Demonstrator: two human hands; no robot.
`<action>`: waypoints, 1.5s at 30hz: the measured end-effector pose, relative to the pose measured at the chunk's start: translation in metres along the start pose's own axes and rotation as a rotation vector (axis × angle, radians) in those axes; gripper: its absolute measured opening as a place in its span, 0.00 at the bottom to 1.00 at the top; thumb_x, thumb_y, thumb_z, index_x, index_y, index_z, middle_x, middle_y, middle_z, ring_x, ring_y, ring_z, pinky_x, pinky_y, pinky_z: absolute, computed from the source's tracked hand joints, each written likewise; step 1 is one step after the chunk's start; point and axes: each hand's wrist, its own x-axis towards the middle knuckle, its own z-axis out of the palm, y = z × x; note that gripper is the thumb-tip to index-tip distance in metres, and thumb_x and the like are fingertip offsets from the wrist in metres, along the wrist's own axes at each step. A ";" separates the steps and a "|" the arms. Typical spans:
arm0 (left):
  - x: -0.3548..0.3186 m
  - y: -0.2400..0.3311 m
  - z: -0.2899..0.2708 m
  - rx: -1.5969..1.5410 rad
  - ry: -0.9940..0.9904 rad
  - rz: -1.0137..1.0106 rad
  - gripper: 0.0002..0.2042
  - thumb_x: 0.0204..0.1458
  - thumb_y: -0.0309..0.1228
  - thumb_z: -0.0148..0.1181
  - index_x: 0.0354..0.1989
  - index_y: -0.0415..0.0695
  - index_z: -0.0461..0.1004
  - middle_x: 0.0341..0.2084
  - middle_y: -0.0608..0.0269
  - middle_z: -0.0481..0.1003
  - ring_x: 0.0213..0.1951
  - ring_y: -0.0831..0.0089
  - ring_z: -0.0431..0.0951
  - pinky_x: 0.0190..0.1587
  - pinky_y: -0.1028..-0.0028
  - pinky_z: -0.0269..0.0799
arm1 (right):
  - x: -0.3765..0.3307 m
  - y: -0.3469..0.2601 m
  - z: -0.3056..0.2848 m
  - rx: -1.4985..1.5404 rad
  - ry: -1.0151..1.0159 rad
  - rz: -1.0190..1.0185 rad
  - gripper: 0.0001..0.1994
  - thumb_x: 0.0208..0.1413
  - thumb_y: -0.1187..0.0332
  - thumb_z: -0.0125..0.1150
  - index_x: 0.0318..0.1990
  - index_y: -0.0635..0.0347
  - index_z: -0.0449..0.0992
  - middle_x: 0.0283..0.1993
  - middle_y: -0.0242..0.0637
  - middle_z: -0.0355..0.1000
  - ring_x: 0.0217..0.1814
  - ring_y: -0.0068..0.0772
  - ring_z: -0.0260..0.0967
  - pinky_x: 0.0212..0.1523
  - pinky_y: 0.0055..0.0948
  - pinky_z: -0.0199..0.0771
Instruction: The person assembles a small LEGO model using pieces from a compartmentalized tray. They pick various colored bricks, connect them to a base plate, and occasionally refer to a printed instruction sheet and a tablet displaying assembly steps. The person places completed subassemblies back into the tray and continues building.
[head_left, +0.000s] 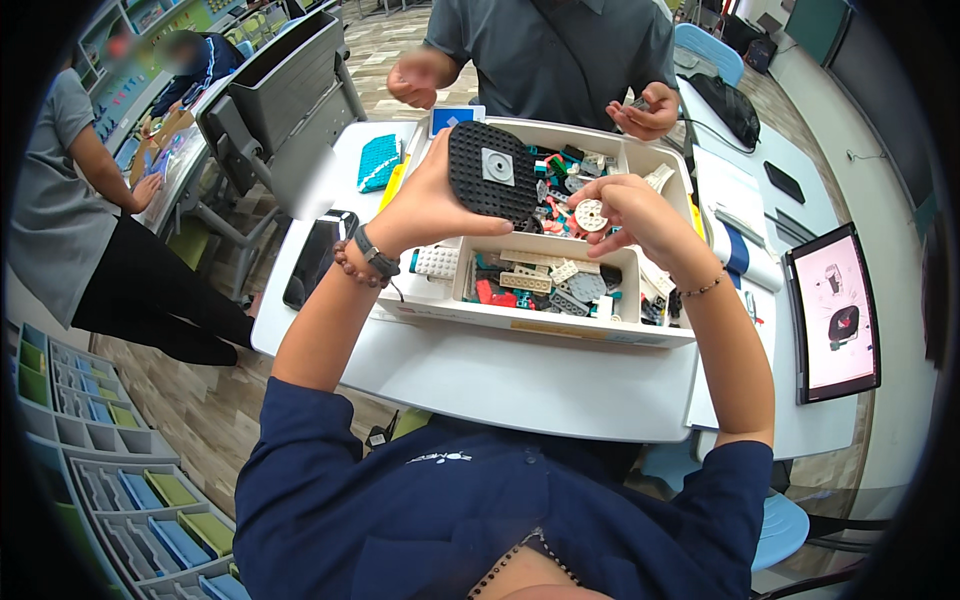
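My left hand (437,207) grips a black studded building plate (480,190) with rounded corners by its left and lower edge, above the parts bin. A light grey square piece with a round centre (498,167) sits on the plate's face. To the right, my right hand (632,215) pinches a round white building piece (591,215) with holes in it, between thumb and fingers. The two pieces are apart. Beneath both hands lies the white sorting bin (600,332), its compartments full of mixed white, grey, teal, black and coral building bricks.
Across the table, a person in a grey shirt holds a small dark piece (640,104). A dark phone (320,262) and a teal studded block (378,163) lie left of the bin. Right are a tablet screen (838,315), another phone (784,182) and a black bag (722,108).
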 end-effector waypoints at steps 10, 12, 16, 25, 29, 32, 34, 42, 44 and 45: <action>-0.020 0.003 0.003 -0.466 0.021 -0.254 0.41 0.28 0.33 0.77 0.54 0.37 0.60 0.46 0.58 0.70 0.49 0.71 0.71 0.52 0.72 0.67 | -0.018 -0.011 0.005 -0.435 -0.024 0.037 0.21 0.49 0.65 0.45 0.49 0.66 0.72 0.43 0.39 0.69 0.34 0.28 0.73 0.30 0.26 0.77; -0.022 0.004 0.003 -0.492 -0.010 -0.274 0.42 0.29 0.33 0.77 0.54 0.37 0.59 0.47 0.57 0.70 0.49 0.71 0.71 0.53 0.72 0.66 | -0.026 -0.013 0.002 -0.626 0.001 0.019 0.20 0.49 0.66 0.48 0.50 0.60 0.72 0.41 0.39 0.71 0.34 0.26 0.71 0.31 0.25 0.74; -0.030 0.019 0.009 -0.530 -0.007 -0.253 0.42 0.29 0.33 0.77 0.55 0.37 0.59 0.47 0.57 0.69 0.50 0.71 0.70 0.54 0.72 0.65 | -0.048 -0.018 0.005 -0.600 0.251 -0.493 0.16 0.49 0.68 0.53 0.46 0.62 0.73 0.38 0.46 0.74 0.35 0.30 0.73 0.38 0.27 0.72; -0.035 0.050 0.039 -0.079 0.015 0.121 0.44 0.27 0.37 0.74 0.56 0.39 0.57 0.50 0.51 0.61 0.53 0.56 0.65 0.56 0.64 0.63 | -0.063 -0.010 0.047 -1.064 0.372 -1.026 0.12 0.43 0.66 0.63 0.37 0.58 0.75 0.31 0.35 0.71 0.34 0.36 0.70 0.31 0.31 0.71; -0.037 0.069 0.043 0.053 0.037 0.161 0.44 0.28 0.34 0.74 0.57 0.39 0.56 0.52 0.53 0.60 0.55 0.61 0.64 0.57 0.66 0.60 | -0.065 -0.003 0.047 -1.105 0.370 -1.068 0.13 0.42 0.65 0.64 0.37 0.58 0.75 0.31 0.35 0.71 0.32 0.36 0.70 0.30 0.30 0.71; -0.039 0.075 0.040 0.070 -0.003 0.165 0.44 0.27 0.34 0.74 0.57 0.39 0.57 0.53 0.52 0.60 0.56 0.59 0.63 0.58 0.65 0.59 | -0.064 -0.002 0.044 -1.040 0.395 -1.110 0.15 0.42 0.65 0.64 0.38 0.59 0.74 0.32 0.37 0.71 0.33 0.37 0.70 0.31 0.29 0.71; -0.041 0.078 0.040 0.057 -0.035 0.212 0.44 0.27 0.34 0.73 0.57 0.39 0.56 0.52 0.52 0.60 0.55 0.56 0.63 0.56 0.64 0.61 | -0.063 0.000 0.038 -0.944 0.443 -1.142 0.17 0.43 0.63 0.64 0.41 0.60 0.73 0.34 0.39 0.71 0.33 0.38 0.70 0.32 0.28 0.72; -0.064 0.077 0.051 -0.182 -0.156 0.213 0.47 0.26 0.34 0.75 0.59 0.39 0.53 0.55 0.52 0.57 0.58 0.57 0.61 0.59 0.64 0.58 | -0.086 0.039 0.045 0.137 0.002 -0.465 0.24 0.49 0.72 0.65 0.53 0.65 0.62 0.46 0.36 0.69 0.48 0.22 0.67 0.46 0.21 0.69; -0.076 0.071 0.060 -0.261 -0.155 0.221 0.49 0.27 0.35 0.76 0.61 0.40 0.52 0.57 0.52 0.55 0.60 0.59 0.58 0.61 0.64 0.56 | -0.100 0.045 0.057 0.281 -0.006 -0.411 0.27 0.48 0.74 0.65 0.55 0.64 0.60 0.47 0.37 0.68 0.49 0.23 0.67 0.48 0.22 0.69; -0.083 0.069 0.067 -0.347 -0.153 0.178 0.49 0.27 0.35 0.76 0.61 0.40 0.51 0.58 0.51 0.55 0.60 0.59 0.58 0.61 0.64 0.56 | -0.107 0.047 0.064 0.336 -0.017 -0.354 0.30 0.48 0.78 0.64 0.57 0.63 0.56 0.48 0.38 0.68 0.51 0.24 0.66 0.50 0.23 0.68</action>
